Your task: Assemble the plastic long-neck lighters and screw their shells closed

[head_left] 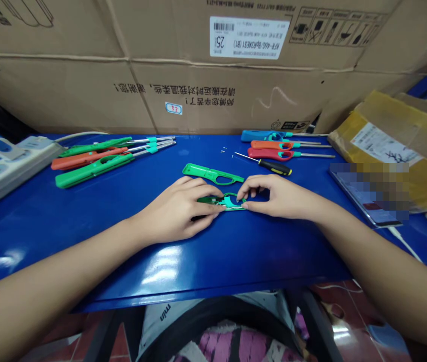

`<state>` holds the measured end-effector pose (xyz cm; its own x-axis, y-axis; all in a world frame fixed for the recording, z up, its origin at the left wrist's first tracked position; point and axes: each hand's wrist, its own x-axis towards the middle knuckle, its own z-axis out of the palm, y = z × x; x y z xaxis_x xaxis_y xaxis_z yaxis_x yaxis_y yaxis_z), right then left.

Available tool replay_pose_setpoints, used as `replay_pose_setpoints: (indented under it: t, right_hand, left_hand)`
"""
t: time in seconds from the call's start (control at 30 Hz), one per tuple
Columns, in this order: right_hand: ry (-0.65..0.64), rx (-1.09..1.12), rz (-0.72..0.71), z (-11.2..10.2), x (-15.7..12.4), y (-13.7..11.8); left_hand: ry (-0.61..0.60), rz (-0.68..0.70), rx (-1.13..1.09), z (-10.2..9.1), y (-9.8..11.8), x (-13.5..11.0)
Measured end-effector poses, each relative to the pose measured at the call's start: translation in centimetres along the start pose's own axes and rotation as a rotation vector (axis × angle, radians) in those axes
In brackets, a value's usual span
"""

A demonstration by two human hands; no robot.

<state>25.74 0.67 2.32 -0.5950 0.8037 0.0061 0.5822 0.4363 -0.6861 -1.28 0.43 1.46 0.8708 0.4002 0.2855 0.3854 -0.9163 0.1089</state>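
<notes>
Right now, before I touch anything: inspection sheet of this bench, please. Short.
Surface: glossy blue tabletop.
Job's things: opened green lighter between the hands; loose green casing half just beyond.
Clutter: three lighters at left, three lighters at right, screwdriver, tiny unidentified bits, phone, power strip.
Hands: left hand holds the opened green lighter; right hand fingers at its other end, grip unclear.
Cables: white cable by the phone; another behind the left lighters.
Surroundings: large cardboard box behind; yellow-taped package at right.
</notes>
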Motion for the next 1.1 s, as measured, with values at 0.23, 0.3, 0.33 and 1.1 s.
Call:
replay_pose_setpoints:
  t: [0.23, 0.3, 0.33, 1.1]
  right_hand:
    - [0.071, -0.031, -0.066, 0.6, 0.0, 0.3]
    - [0.096, -0.041, -0.078, 0.8, 0.1, 0.3]
    - [0.103, -0.040, -0.083, 0.9, 0.2, 0.3]
    - [0.081, 0.015, -0.103, 1.1, 0.3, 0.1]
  left_hand:
    - [-0.007, -0.055, 0.024, 0.2, 0.3, 0.0]
    - [-0.012, -0.061, 0.023, 0.2, 0.4, -0.1]
    - [-0.010, -0.060, 0.029, 0.2, 0.4, -0.1]
    - [0.002, 0.072, 0.215, -0.1, 0.7, 0.1]
